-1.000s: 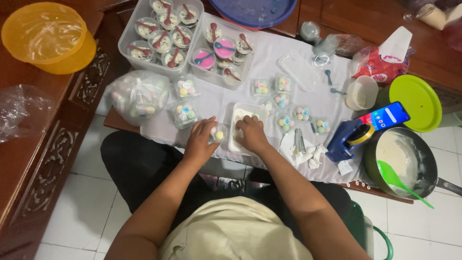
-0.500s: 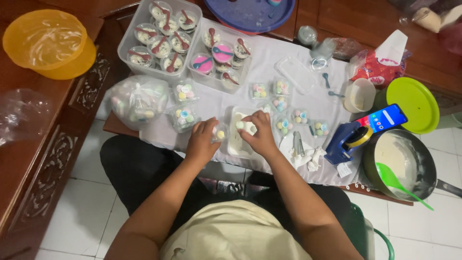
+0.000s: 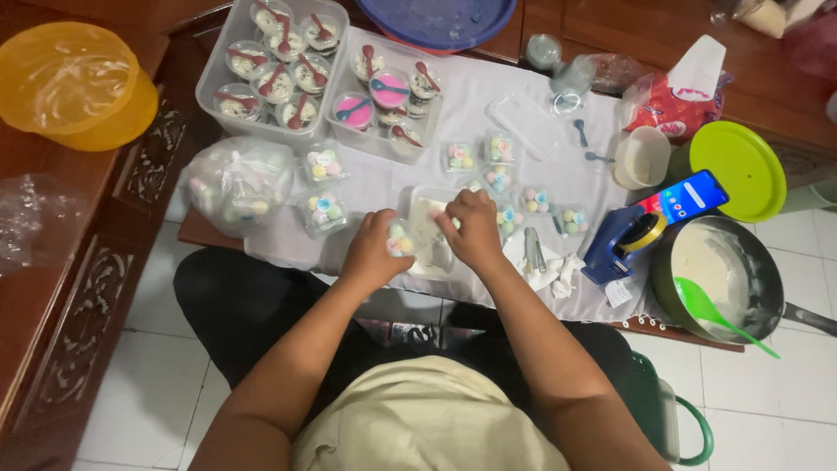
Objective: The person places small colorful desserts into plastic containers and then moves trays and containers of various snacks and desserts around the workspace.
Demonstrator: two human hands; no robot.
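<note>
Left hand (image 3: 373,253) pinching a candy cup (image 3: 399,237); right hand (image 3: 475,228) pressed onto a clear tray (image 3: 427,205). Several packed cups (image 3: 327,209) on the tabletop (image 3: 540,139).

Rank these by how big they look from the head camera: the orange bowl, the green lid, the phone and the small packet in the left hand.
1. orange bowl
2. green lid
3. phone
4. small packet held in the left hand
</note>
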